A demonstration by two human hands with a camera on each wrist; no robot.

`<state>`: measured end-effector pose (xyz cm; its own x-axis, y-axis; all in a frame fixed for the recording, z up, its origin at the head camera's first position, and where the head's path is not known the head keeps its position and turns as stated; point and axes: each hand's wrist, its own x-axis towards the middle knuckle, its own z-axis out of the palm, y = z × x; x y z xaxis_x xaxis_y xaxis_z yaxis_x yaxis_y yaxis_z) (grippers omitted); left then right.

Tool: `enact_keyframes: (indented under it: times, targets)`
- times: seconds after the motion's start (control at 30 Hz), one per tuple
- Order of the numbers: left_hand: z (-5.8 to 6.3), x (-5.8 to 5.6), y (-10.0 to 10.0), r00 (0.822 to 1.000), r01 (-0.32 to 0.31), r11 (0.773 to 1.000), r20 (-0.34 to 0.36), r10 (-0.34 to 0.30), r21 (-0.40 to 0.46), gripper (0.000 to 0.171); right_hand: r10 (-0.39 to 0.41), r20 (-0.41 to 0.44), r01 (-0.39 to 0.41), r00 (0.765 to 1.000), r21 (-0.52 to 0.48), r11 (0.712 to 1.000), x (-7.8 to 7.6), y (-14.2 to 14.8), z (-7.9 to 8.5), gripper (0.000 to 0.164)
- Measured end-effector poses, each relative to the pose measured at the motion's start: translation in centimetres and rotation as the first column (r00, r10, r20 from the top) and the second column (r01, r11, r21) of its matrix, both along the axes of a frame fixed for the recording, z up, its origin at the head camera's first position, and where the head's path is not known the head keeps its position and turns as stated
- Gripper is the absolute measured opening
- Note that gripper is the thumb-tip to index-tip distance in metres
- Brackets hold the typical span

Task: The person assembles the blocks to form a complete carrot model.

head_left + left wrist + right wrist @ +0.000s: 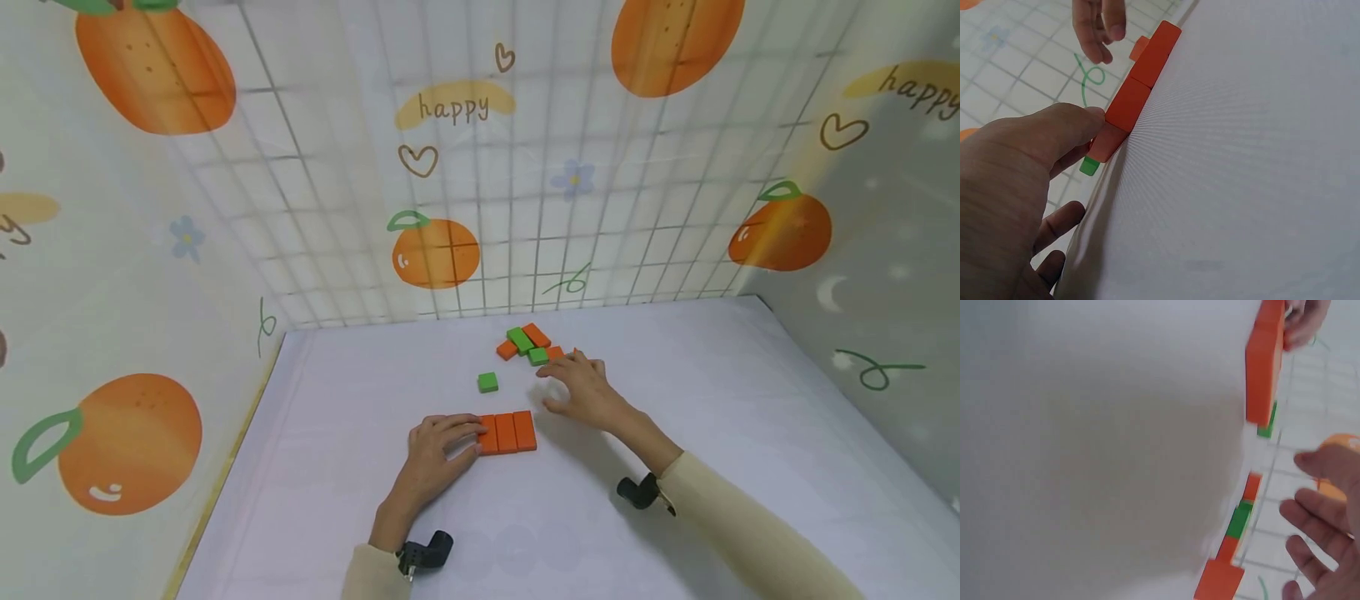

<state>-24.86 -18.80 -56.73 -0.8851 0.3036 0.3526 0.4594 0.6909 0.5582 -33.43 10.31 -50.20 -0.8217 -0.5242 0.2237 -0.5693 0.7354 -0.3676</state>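
Three orange rectangular blocks (507, 432) lie side by side in a row on the white table. My left hand (435, 457) is at the row's left end, its thumb and fingers pinching the leftmost orange block (1107, 141). Just behind the row lies a small green square block (487, 382). My right hand (588, 393) hovers to the right of it with loosely bent, spread fingers and nothing between them. Beyond that hand's fingertips is a loose group of orange and green blocks, among them a green block (519, 341) and an orange block (536, 335); the hand partly hides this group.
A white cloth covers the table (315, 500). Behind it and at both sides hang curtains (337, 208) printed with oranges and a grid. Each wrist wears a small black camera, one on the left wrist (427, 552) and one on the right wrist (639, 492).
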Motion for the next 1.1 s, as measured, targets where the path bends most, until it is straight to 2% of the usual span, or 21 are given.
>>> enact_keyframes:
  times: [0.13,0.27,0.6,0.73,0.9,1.1]
  targets:
    - [0.0,0.0,0.0,1.000,-0.003,1.000,0.000,0.003,0.000,0.029,-0.068,-0.051,0.069,0.996,0.015,0.998,-2.0,0.6,0.5,0.041]
    - [-0.3,0.0,-0.1,1.000,-0.006,1.000,0.004,0.007,-0.013,0.030,-0.111,-0.066,0.114,0.992,0.054,0.992,-4.0,0.7,0.7,0.038]
    - [-0.1,0.1,0.0,1.000,0.002,1.000,-0.022,-0.002,0.004,0.029,-0.165,0.002,0.162,0.986,0.167,0.973,-7.3,0.7,-0.1,0.040]
    - [-0.2,0.1,0.2,1.000,0.011,1.000,-0.006,-0.011,0.015,0.029,-0.174,0.024,0.166,0.984,0.196,0.966,-7.6,1.1,-0.6,0.039]
    - [-0.2,0.1,0.3,1.000,0.007,1.000,0.020,-0.007,-0.002,0.029,-0.178,0.014,0.173,0.984,0.182,0.968,-7.6,1.4,-0.7,0.033]
    - [0.0,0.0,0.0,1.000,-0.007,1.000,-0.018,0.007,-0.004,0.029,-0.171,-0.028,0.174,0.985,0.138,0.975,-7.3,1.2,-0.5,0.031]
